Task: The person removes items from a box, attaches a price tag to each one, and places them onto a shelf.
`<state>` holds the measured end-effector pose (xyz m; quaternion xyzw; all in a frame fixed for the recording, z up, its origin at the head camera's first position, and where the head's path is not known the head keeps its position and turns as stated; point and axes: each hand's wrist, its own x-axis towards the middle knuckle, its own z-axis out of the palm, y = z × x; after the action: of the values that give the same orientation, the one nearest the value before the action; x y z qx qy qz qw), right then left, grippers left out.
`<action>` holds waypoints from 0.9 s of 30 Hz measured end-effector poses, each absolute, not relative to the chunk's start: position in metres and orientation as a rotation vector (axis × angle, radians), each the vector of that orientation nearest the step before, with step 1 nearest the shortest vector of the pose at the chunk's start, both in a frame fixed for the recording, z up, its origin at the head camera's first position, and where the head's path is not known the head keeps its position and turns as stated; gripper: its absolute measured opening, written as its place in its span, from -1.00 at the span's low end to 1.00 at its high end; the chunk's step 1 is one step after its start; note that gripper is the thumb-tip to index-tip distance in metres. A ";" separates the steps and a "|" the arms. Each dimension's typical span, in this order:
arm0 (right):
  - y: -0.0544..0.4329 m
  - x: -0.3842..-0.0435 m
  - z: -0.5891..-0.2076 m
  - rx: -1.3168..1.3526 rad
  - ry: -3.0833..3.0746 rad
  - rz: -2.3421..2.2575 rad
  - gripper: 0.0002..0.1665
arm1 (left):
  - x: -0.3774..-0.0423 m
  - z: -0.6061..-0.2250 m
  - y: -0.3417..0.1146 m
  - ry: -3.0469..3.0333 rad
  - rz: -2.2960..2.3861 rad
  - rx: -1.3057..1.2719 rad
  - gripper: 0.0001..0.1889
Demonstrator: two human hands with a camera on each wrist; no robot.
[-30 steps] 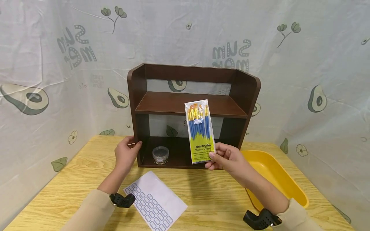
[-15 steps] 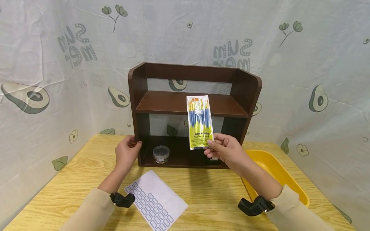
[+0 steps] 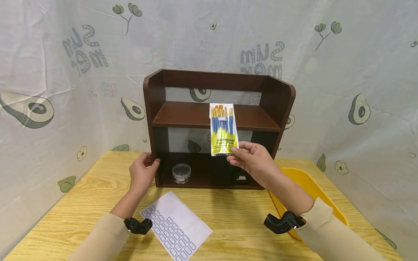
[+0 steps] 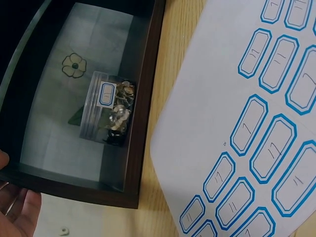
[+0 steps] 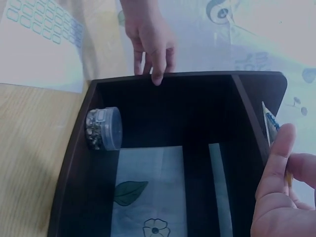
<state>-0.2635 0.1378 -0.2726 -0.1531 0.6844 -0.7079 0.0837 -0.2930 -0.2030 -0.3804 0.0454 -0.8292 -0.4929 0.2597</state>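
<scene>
My right hand pinches the lower right corner of a clear pack of artist brushes, held upright in front of the shelf's upper board. Blue handles, gold ferrules, a yellow-green printed card and a small label show on it. My left hand grips the left side panel of a dark brown two-tier shelf. In the left wrist view its fingers lie outside the panel. A round clear jar with mixed small pieces and a label stands at the lower left; a small black labelled item sits at the lower right.
A white sheet of blue-bordered labels lies on the wooden table in front of the shelf. Right of the shelf sits a yellow tray, partly hidden by my right forearm. A printed curtain hangs behind.
My right hand has raised the brush pack from the lower compartment's height to the upper board. The black item at the lower right has come into view. My left hand stays put.
</scene>
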 end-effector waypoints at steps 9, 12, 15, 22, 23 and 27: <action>0.134 -0.270 -0.259 -0.386 1.962 -2.165 -0.50 | -0.293 -0.381 -0.203 -2.245 -1.355 0.118 -0.66; 0.132 -0.272 -0.256 -0.367 1.961 -2.164 -0.46 | -0.293 -0.381 -0.203 -2.246 -1.354 0.119 -0.66; 0.130 -0.274 -0.252 -0.358 1.962 -2.175 -0.47 | -0.293 -0.381 -0.202 -2.244 -1.346 0.116 -0.66; 0.126 -0.278 -0.249 -0.383 2.022 -2.187 -0.50 | -0.293 -0.383 -0.203 -2.244 -1.330 0.116 -0.68; 0.125 -0.279 -0.249 -0.390 2.050 -2.182 -0.50 | -0.293 -0.383 -0.203 -2.244 -1.329 0.115 -0.69; 0.126 -0.282 -0.250 -0.419 2.205 -2.141 -0.54 | -0.293 -0.382 -0.203 -2.249 -1.327 0.107 -0.67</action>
<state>-0.2824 0.1262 -0.2499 -0.1349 0.7107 -0.6901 0.0196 -0.2929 -0.2025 -0.3823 0.0396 -0.8307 -0.4902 0.2610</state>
